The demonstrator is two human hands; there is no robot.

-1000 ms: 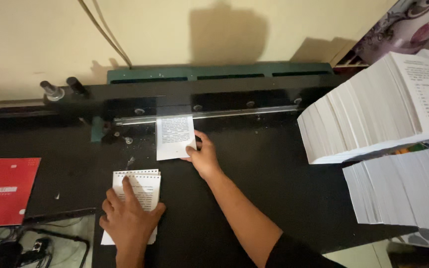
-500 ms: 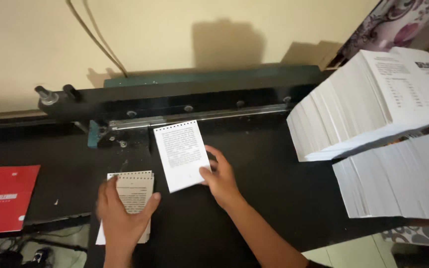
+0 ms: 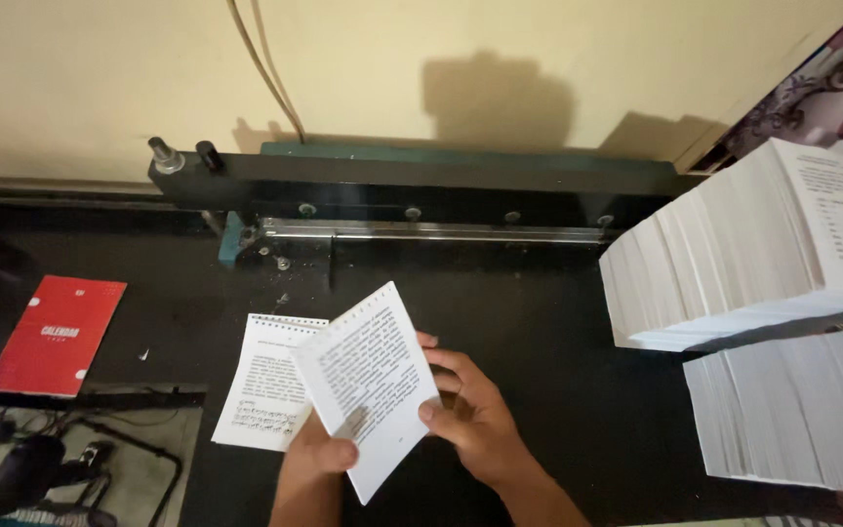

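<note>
At the worktop's [image 3: 558, 322] near edge, the left hand [image 3: 319, 459] and right hand [image 3: 475, 415] each pinch a tilted printed sheet [image 3: 368, 381] in a closed grip, above a punched booklet [image 3: 270, 381]. Paper stacks [image 3: 753, 263] fill the right edge; a punching machine [image 3: 412, 200] spans the far edge.

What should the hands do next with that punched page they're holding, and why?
Probably lower the punched sheet onto the small pile of pages beside it. Both the left hand and right hand hold it tilted just above that pile, and the punched holes along its top edge match the pile's, so squaring it up there looks like the natural small move.
</note>
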